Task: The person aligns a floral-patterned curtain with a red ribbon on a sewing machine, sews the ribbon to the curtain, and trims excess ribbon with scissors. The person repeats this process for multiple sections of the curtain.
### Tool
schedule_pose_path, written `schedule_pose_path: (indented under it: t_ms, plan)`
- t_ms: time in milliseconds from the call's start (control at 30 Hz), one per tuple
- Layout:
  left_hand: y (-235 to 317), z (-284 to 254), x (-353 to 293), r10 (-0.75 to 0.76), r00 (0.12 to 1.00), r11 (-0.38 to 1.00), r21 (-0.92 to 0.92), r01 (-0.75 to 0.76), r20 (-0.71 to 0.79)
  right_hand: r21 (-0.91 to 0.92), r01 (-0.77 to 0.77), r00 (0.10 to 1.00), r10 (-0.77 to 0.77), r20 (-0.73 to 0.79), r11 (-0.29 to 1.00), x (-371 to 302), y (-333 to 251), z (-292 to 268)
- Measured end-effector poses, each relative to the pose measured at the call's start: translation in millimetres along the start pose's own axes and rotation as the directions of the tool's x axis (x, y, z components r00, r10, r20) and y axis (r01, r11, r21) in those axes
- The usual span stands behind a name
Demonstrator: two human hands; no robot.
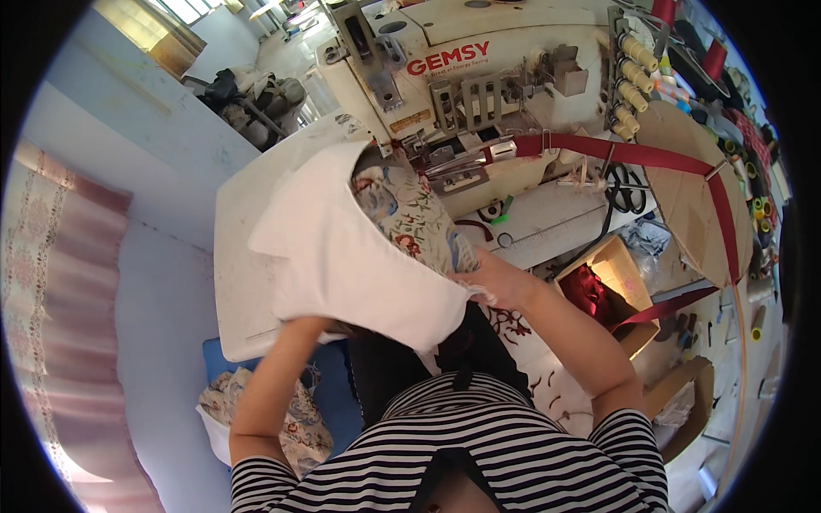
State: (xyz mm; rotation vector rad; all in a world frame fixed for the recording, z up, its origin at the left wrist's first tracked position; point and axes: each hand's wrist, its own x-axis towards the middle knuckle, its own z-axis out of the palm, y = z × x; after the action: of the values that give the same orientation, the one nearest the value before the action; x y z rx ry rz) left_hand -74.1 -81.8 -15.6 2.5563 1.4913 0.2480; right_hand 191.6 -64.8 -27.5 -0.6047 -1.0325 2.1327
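Right hand (491, 280) grasps edge of white-and-floral fabric (359, 256); left hand (308, 327) mostly hidden under it, can't tell finger closure. Sewing machine (505, 77) beyond.

Fabric (368, 265) at the sewing machine (534, 38), both hands engaged.
The right hand (496, 280) grips the lower right edge of the fabric, white on one face and floral on the other; the left hand (310, 328) is mostly hidden beneath the lower left edge. Red ribbon (637, 154) extends rightward from the machine. An open box (631, 272) containing red material sits below the ribbon.
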Motion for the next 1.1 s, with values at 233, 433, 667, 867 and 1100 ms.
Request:
schedule_pose_path:
  t_ms: [233,433,667,867,1100]
  plan:
    - [-2.9,-47.7,-42.1,-0.106,0.831,0.993,0.102,0.060,0.546,-0.683,-0.158,0.987,0.095,-0.130,0.713,5.9,13.6,-21.9]
    - [62.1,-83.5,11.2,0.105,0.993,0.944,-0.308,-0.117,-0.057,-0.529,0.200,0.921,-0.342,-0.185,0.825,22.4,13.0,-22.5]
    - [8.4,-42.6,96.0,0.239,0.896,0.971,0.114,-0.211,-0.373,-0.397,-0.059,0.984,-0.015,-0.179,0.916,2.8,23.6,-28.1]
    - [-4.1,-30.7,106.2,0.162,0.909,0.973,-0.090,-0.211,-0.384,-0.333,-0.135,0.986,0.095,-0.135,0.933,3.4,18.0,-41.5]
    - [-28.0,-35.5,130.1,0.137,0.938,0.963,-0.181,-0.201,-0.318,-0.340,-0.101,0.987,0.051,-0.152,0.935,22.0,-0.8,-30.6]
